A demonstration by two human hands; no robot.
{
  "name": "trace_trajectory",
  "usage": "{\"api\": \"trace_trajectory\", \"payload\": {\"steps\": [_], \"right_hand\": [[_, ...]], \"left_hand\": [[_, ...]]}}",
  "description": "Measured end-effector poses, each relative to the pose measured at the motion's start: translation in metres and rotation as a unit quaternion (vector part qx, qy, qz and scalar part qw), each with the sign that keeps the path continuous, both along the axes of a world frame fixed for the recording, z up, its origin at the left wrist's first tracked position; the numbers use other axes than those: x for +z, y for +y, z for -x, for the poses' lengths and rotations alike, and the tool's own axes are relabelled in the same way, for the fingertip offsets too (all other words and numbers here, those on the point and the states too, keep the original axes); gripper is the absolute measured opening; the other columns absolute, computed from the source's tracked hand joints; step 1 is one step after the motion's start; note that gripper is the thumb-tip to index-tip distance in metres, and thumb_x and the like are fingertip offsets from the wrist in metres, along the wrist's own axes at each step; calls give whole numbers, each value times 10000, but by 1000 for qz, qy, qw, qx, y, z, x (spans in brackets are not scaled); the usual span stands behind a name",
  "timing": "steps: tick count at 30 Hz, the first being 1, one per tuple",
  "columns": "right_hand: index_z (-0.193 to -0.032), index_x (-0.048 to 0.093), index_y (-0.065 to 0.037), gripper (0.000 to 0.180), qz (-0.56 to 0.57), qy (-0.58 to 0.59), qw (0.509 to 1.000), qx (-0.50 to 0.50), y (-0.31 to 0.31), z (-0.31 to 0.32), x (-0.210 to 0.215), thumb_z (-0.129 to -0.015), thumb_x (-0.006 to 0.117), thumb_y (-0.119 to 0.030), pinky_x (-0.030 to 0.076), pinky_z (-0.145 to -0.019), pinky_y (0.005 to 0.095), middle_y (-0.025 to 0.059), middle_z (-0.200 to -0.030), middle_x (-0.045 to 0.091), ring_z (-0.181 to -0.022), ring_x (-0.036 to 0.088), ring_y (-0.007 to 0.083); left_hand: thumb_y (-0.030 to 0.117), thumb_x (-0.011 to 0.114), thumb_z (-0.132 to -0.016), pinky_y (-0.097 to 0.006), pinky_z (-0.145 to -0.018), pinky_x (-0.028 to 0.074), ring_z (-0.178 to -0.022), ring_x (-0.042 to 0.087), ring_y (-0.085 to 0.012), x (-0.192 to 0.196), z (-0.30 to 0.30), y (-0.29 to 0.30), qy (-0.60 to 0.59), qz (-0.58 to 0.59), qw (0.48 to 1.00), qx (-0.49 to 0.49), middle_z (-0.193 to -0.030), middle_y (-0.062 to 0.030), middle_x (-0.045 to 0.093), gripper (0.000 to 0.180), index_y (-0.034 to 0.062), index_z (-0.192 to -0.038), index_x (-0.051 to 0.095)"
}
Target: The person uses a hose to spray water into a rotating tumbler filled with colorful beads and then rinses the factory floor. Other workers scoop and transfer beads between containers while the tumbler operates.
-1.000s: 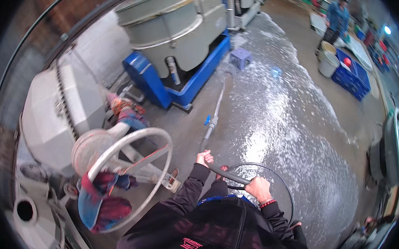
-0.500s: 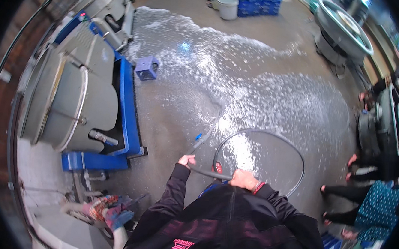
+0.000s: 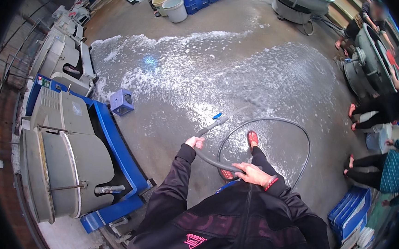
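My left hand (image 3: 195, 142) grips the grey spray wand (image 3: 214, 124), which has a small blue lever and points away over the wet concrete floor. My right hand (image 3: 252, 173) is closed around the black hose (image 3: 273, 122) where it runs across my body. The hose loops in a wide ring on the floor ahead of me. My foot in a red sandal (image 3: 252, 138) stands inside that loop. White foam (image 3: 176, 62) covers much of the floor beyond the wand's tip.
A large grey machine on a blue frame (image 3: 67, 161) stands close on my left, with a blue crate (image 3: 121, 102) beside it. People crouch by a round machine (image 3: 367, 71) on the right. Buckets (image 3: 175, 9) and blue crates sit far ahead; stacked blue crates (image 3: 348, 213) at right.
My view has swung to the right, so the grey machine has slid toward the left edge. Both hands keep their hold on the wand and hose. The wand now points further right.
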State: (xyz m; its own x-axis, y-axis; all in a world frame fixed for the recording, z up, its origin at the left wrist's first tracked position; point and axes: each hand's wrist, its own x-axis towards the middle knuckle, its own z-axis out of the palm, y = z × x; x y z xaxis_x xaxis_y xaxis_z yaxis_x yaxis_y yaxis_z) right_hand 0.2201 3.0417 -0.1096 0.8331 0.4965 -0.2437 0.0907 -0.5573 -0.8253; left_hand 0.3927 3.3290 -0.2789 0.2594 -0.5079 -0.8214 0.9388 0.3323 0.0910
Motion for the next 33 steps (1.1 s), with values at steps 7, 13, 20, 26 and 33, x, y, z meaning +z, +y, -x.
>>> {"api": "trace_trajectory", "payload": {"steps": [7, 13, 20, 26, 33], "right_hand": [[-1230, 509, -57, 441, -2, 46, 995, 89, -16, -128, 8, -849, 554, -273, 444, -828, 420, 221, -1046, 596, -983, 556, 384], [-1069, 628, -57, 316, -102, 46, 993, 27, -27, -302, 52, -784, 644, -192, 470, -819, 336, 167, -973, 651, -917, 628, 280], [-850, 677, -8, 180, -199, -82, 976, 32, -32, -434, 113, -790, 655, -177, 453, -580, 282, 92, -676, 646, -612, 590, 128], [-518, 434, -68, 313, -289, -391, 868, -99, -8, -466, 124, -757, 628, -9, 319, -393, 316, 59, -448, 438, -359, 434, 218], [-512, 319, -85, 356, -333, -517, 787, 57, 15, -497, 171, -669, 609, 47, 291, -391, 319, 44, -441, 340, -362, 391, 215]], "left_hand": [[99, 538, -866, -209, -374, 203, -391, 255, -48, 19, -33, 31, -88, -40, 972, 213, -491, 54, 268, 336, 135, -621, 310], [36, 525, -858, -237, -446, 275, -413, 276, -78, 72, -106, 31, -144, -75, 888, 431, -497, 36, 276, 335, 116, -615, 309], [18, 494, -872, -208, -413, 277, -431, 275, -77, 174, -160, -10, -96, 96, 702, 699, -519, 34, 282, 307, 106, -634, 322], [35, 485, -885, -209, -398, 272, -419, 274, -78, 230, -152, -60, -111, 200, 618, 752, -508, 32, 287, 320, 108, -625, 315], [51, 482, -891, -205, -396, 282, -404, 274, -76, 239, -144, -73, -132, 253, 584, 760, -499, 30, 294, 327, 109, -619, 312]]}}
